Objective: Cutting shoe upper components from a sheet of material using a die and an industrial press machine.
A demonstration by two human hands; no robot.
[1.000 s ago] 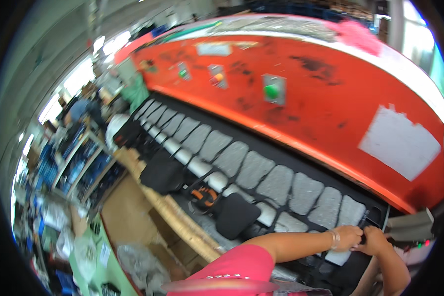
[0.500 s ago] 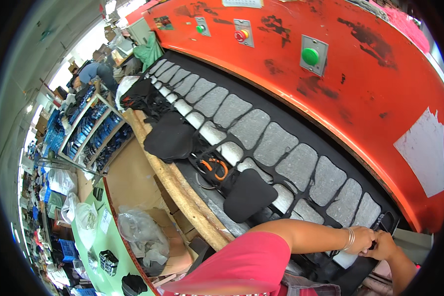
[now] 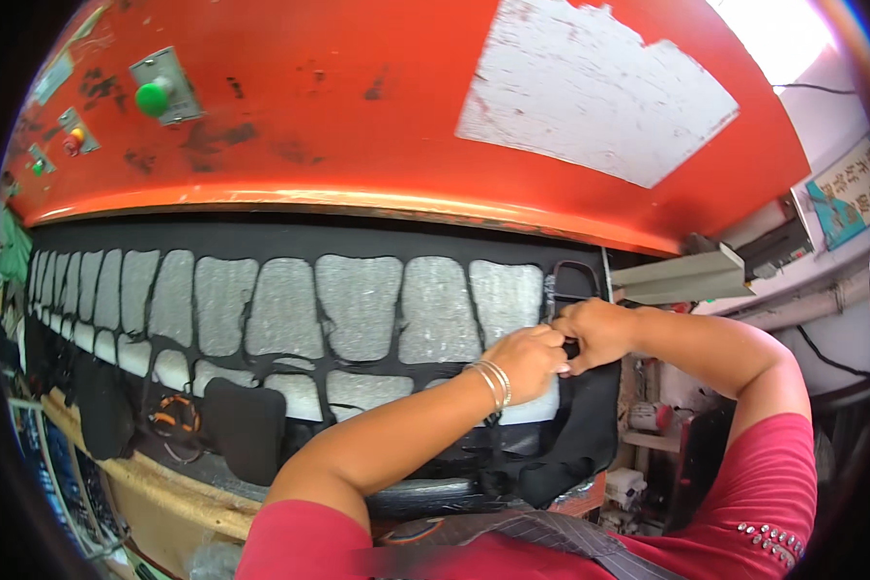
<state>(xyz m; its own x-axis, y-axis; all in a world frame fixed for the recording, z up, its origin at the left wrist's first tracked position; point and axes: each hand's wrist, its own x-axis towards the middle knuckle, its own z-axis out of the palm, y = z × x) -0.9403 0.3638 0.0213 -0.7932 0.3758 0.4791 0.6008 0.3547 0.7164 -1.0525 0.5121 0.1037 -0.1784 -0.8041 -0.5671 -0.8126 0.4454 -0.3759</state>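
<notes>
My left hand point(image 3: 524, 364), with bracelets at the wrist, and my right hand point(image 3: 594, 333) meet at the right end of a black sheet point(image 3: 425, 369). The fingers of both are closed in a pinch on the sheet's dark material, most of which they hide. Rows of cut-out openings run along the sheet, and grey-white panels point(image 3: 358, 309) show through them. Just beyond my right hand lies a rounded black loop point(image 3: 577, 280) of the same material. Left of my left forearm rests a loose black cut piece point(image 3: 245, 430).
Orange-handled scissors point(image 3: 174, 416) lie among black scraps near the wooden front edge point(image 3: 188, 495). A red machine panel point(image 3: 309, 116) with green buttons rises behind the sheet. Metal bars point(image 3: 681, 277) and shelves stand at the right.
My view has swung right, bringing the sheet's right end and both forearms toward the middle. Both hands stay together at that end, fingers closed.
</notes>
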